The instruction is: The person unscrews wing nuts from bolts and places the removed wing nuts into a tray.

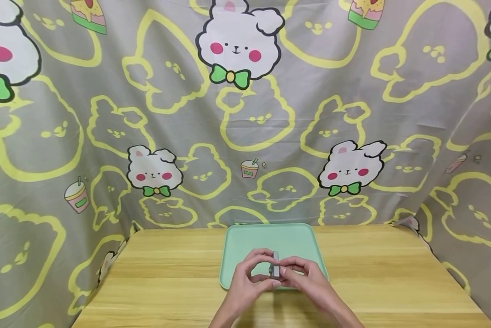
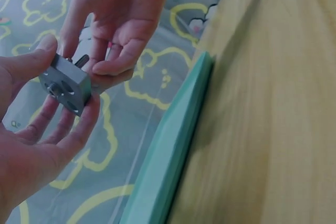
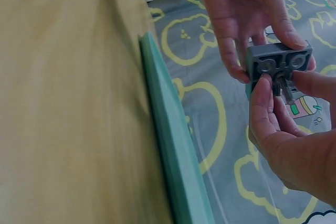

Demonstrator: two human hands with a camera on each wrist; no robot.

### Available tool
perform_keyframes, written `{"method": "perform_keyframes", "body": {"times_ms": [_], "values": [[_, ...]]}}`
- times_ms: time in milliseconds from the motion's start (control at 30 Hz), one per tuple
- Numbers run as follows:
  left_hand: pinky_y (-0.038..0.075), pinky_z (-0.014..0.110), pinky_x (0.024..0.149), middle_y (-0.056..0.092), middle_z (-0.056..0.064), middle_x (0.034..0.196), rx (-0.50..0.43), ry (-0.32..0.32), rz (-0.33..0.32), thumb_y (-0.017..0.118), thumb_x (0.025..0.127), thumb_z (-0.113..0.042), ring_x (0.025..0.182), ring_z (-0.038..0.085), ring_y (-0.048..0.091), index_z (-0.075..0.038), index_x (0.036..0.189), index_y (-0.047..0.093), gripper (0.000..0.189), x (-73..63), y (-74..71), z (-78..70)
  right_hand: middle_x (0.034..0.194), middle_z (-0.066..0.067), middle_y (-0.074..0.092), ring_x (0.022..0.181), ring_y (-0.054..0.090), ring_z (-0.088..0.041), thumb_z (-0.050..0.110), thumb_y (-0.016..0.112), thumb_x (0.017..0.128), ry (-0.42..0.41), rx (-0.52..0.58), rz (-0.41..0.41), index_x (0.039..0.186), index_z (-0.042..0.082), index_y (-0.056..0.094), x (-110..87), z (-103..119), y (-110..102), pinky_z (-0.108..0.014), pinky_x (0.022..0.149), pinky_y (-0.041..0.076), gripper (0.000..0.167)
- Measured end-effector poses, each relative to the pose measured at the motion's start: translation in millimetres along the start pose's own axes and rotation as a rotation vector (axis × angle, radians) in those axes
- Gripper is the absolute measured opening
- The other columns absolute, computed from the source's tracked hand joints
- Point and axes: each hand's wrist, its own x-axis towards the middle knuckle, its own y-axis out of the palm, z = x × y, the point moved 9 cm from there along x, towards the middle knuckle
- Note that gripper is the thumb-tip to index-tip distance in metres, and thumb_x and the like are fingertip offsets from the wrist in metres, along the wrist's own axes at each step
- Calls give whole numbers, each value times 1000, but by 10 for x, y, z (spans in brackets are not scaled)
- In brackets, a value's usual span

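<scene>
Above the tray, my left hand (image 1: 245,278) grips a small grey block (image 1: 276,266) by its edges, between thumb and fingertips. In the left wrist view, the block (image 2: 67,83) shows round holes and a screw head on one face. Its opposite face, in the right wrist view, has two round recesses on the block (image 3: 278,60) and a threaded bolt (image 3: 286,91) sticking out. My right hand (image 1: 311,278) holds the block from that bolt side. Its thumb and fingertips lie either side of the bolt, by the block's face; their exact contact is partly hidden.
A mint-green tray (image 1: 270,234) with a raised rim lies on the wooden table (image 1: 180,273), below both hands. Patterned grey cloth (image 1: 237,118) hangs behind the table and along both sides.
</scene>
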Motion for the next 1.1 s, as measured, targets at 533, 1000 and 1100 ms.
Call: {"method": "perform_keyframes", "body": {"times_ms": [533,1000,1100], "values": [[65,42,76,54,16,134,29,39,32,82,87,-3,119,27,57,-4,116,71,32,106,16,-59,109,-16,71,97,72,-21,8,65,100,51,127,68,128,-21,52,46,42,-46,-33,90,61,42],[65,43,80,53,20,134,17,26,39,84,84,-3,120,25,56,-5,113,72,32,52,-5,17,103,-14,70,93,72,-23,7,72,96,34,0,27,119,-13,61,72,-6,-70,-37,86,63,33],[64,43,81,53,21,134,2,40,38,84,84,-2,121,27,56,-5,113,72,32,57,-9,14,99,-12,69,90,72,-22,4,72,94,1,-35,12,115,-12,63,82,23,-63,-37,83,64,29]]}}
